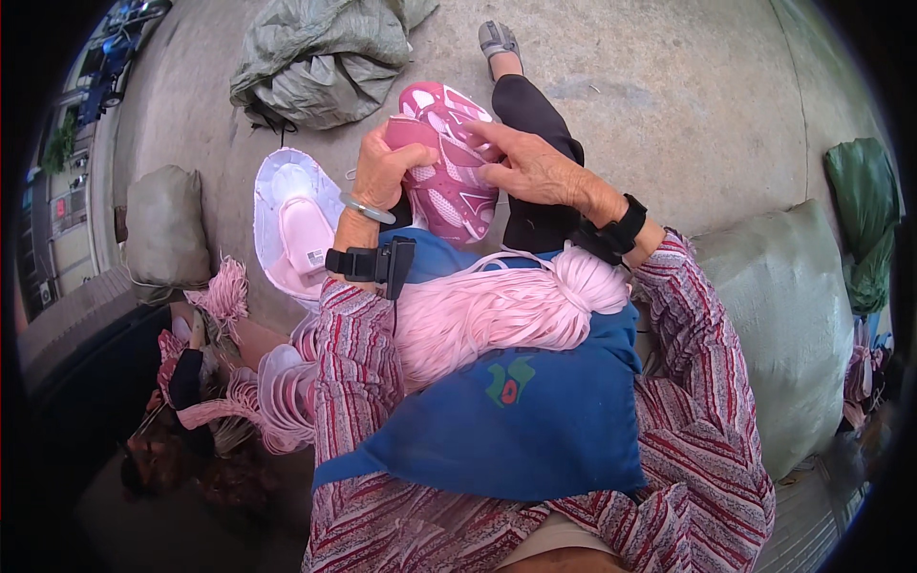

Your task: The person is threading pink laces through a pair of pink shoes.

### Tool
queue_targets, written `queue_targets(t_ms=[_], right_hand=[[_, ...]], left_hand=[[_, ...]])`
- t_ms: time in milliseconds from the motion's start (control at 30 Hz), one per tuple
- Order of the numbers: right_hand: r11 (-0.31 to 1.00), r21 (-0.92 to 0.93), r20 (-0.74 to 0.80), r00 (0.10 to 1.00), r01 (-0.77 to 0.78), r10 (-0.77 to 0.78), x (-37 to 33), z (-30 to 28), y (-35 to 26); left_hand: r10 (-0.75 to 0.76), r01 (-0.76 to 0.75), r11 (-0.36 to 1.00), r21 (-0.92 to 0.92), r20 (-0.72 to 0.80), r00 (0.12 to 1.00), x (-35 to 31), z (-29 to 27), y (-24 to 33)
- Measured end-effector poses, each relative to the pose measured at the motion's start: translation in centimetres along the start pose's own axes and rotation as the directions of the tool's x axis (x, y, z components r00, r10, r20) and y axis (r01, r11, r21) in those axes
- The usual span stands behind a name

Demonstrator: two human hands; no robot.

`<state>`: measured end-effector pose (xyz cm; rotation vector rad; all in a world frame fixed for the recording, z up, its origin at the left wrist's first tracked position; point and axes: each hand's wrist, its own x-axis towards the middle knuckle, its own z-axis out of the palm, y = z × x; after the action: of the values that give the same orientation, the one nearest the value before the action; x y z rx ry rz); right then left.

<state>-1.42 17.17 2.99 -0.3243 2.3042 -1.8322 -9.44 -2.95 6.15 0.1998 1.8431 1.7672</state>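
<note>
My left hand (387, 170) grips pink-and-white shoe uppers (457, 205) in front of my knees, its thumb lying across the patterned surface. The pieces overlap, so I cannot tell how many there are. From the other side my right hand (540, 170) reaches over the uppers, thumb and fingers apart and fingertips at their edge; some fingers are hidden. Across the blue apron (535, 420) on my lap lies a thick bundle of pale pink shoelaces (497, 320), gathered tightly at its right end. One loose strand loops up from it.
Left of my knees stand white-and-pink shoe parts (288, 205), with more pink lace bundles (224, 296) beside them. Stuffed pale sacks stand at left (167, 227) and right (778, 325). A crumpled grey-green sack (325, 67) lies ahead, and a dark green bag (863, 215) stands far right.
</note>
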Motion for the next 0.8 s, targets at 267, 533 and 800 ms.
queue_targets(t_ms=[267,533,800], right_hand=[[0.934,0.233,0.281,0.938,-0.272,0.203,1.3,1.0,0.5],[0.483,0.770,0.282,0.901,-0.418,0.331,3.4,2.1,-3.6],[0.745,0.497,0.382,0.883,-0.444,0.272,4.2,1.9,-3.7]], left_hand=[[0.101,-0.039,0.855,0.516,-0.094,0.990,0.0,-1.3,2.2],[0.697,0.430,0.325,0.843,-0.520,0.493,-11.8,-13.1,0.3],[0.110,0.439,0.645,0.625,-0.645,0.756,-16.1,-15.4,-0.5]])
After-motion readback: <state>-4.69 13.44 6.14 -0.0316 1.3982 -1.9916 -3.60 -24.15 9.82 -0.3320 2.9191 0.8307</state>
